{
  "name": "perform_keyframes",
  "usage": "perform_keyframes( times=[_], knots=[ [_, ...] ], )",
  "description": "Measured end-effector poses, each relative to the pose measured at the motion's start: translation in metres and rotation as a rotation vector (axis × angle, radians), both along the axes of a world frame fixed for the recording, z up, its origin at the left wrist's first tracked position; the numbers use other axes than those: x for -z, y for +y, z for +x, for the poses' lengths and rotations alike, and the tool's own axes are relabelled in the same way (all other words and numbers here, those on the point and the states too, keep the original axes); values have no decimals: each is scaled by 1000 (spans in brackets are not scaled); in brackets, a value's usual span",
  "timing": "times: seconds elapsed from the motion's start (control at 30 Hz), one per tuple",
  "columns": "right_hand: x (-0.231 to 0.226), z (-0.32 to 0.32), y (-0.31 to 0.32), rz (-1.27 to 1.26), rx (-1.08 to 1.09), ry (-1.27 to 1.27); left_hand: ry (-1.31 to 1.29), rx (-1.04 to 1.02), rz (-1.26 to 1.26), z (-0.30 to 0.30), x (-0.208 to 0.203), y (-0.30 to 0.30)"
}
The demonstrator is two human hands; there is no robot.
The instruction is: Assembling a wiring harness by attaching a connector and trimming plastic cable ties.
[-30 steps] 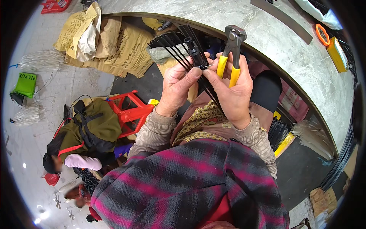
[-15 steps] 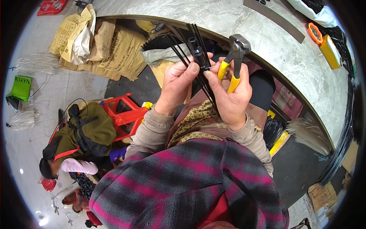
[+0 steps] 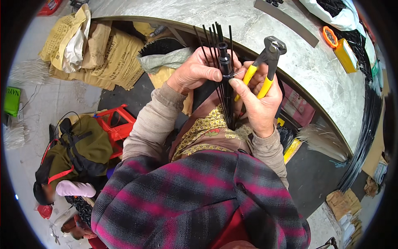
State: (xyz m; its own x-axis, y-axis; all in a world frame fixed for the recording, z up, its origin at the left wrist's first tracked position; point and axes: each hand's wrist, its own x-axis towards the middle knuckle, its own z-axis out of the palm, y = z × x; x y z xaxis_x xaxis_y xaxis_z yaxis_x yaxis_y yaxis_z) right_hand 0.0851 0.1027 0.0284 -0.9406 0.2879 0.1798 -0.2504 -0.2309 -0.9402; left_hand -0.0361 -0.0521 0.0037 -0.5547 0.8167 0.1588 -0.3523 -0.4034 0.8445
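Note:
In front of my chest, my left hand [image 3: 195, 71] is closed around thin black rods [image 3: 226, 106], which look like umbrella ribs. They fan out above and below a black stepped tubular fitting [image 3: 224, 60] that stands nearly upright among them. My right hand [image 3: 259, 106] holds end-cutting pincers [image 3: 272, 56] with yellow handles, jaws pointing up and away. Its thumb and a finger pinch beside the fitting, where a thin pale wire [image 3: 239, 73] sticks out. Fingers partly hide where wire and rods meet.
A marble-patterned table [image 3: 232, 16] curves across beyond my hands, carrying a dark strip [image 3: 286, 23], an orange dish [image 3: 330, 36] and a yellow box [image 3: 346, 56]. Paper sacks [image 3: 112, 60] stand at left. A red stool [image 3: 120, 122] and another person [image 3: 83, 145] are lower left.
The rods and fitting have turned more upright, and the rods spread wider. My left forearm has swung outward to the left. The pincers have shifted slightly right. Both hands keep their holds.

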Motion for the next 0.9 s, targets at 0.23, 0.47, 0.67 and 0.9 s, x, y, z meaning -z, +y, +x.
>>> perform_keyframes(
  times=[0.23, 0.47, 0.67, 0.9],
  knots=[
    [7, -2, 20, -30, -42, 18, -15, -33, 28, -1, 3, 17],
    [5, -4, 28, -111, 6, -75, -101, -367, -184, 23, -11, 23],
    [6, -6, 20, -123, 62, -47, -94, -585, -150, 49, -14, 26],
    [3, -4, 12, -114, 59, -53, -129, -676, -132, 68, -34, 27]
  ],
)
